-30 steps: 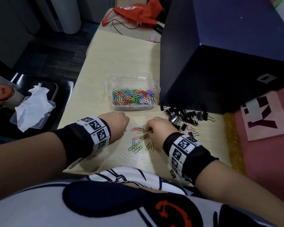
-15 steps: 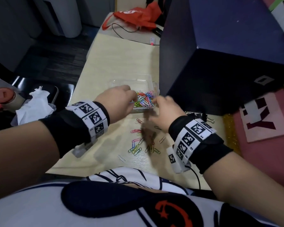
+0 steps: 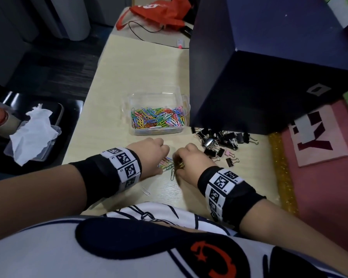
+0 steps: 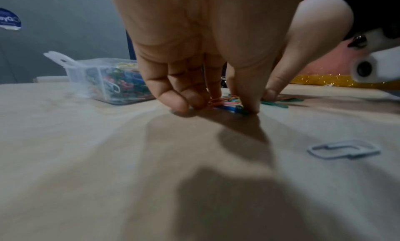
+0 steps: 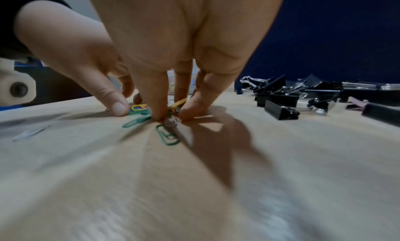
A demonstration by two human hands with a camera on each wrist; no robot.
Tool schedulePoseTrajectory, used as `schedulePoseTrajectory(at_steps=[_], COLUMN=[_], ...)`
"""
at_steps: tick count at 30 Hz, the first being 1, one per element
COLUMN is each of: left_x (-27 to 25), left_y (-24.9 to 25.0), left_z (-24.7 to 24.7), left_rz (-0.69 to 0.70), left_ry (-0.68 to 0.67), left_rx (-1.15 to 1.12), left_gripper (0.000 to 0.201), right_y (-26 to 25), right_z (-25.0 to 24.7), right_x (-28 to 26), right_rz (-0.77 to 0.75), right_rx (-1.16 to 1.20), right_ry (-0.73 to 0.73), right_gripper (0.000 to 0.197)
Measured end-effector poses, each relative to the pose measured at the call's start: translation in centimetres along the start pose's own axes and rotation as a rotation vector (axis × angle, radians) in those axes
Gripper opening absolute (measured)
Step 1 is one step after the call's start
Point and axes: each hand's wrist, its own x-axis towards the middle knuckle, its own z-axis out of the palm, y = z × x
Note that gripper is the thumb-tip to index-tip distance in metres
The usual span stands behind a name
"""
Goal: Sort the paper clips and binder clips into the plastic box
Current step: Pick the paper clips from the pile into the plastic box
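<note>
A clear plastic box [image 3: 129,101] stands mid-table, its floor covered with coloured paper clips [image 3: 157,118]. In front of it lies a small heap of loose coloured paper clips [image 3: 167,165], and both hands meet there. My left hand [image 4: 216,106] pinches a bunch of them against the table between thumb and fingertips. My right hand [image 5: 173,115] pinches a few more, with a green clip [image 5: 167,135] lying just before it. Black binder clips [image 3: 223,139] are piled to the right of the hands, at the foot of a dark box.
A tall dark blue box [image 3: 249,77] stands close behind the binder clips. A white paper clip [image 3: 146,191] lies near the front table edge. A glittery gold strip [image 3: 279,167] borders the table on the right. To the left are a tissue and tub [image 3: 32,135].
Half a second ago both hands were raised at the box's front edge. They have come back down to the loose paper clips and closed on them.
</note>
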Motion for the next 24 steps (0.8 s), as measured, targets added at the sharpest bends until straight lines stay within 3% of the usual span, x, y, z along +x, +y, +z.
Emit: schedulePoseTrajectory(at_steps=[5,12,15,18,22,24], left_x=[0.1,-0.4,-0.8,-0.9,-0.6,-0.4], left_y=[-0.5,-1.0,-1.4,-2.3,-4.1,-4.8], left_z=[-0.1,0.0,-1.1,-3.3,-6.1,-6.7], left_rz=[-0.012,-0.027,-0.036,-0.063,-0.131,-0.178], left_ry=[-0.032,-0.016,0.078,0.198,0.414,0.429], left_rx=[0.001,-0.034,-0.094,-0.147,-0.219,-0.234], left_gripper=[0.019,0.016,0.018,0.020,0.023,0.027], right_y=[-0.5,-0.9,-1.3,-2.1,-3.0,-3.1], right_z=[0.1,-0.3,-1.7,-3.7,-6.2,-6.7], right_x=[0.9,1.9,2.3,2.8,3.1,3.3], right_rz=[-0.026,-0.013,-0.013,-0.014,-0.083,-0.071], right_rx=[-0.024,-0.070,-0.034,0.078,0.272,0.236], right_ry=[0.019,0.006,0.039,0.199,0.442,0.430], right_gripper=[0.033,0.030,0.020,0.016,0.027,0.039])
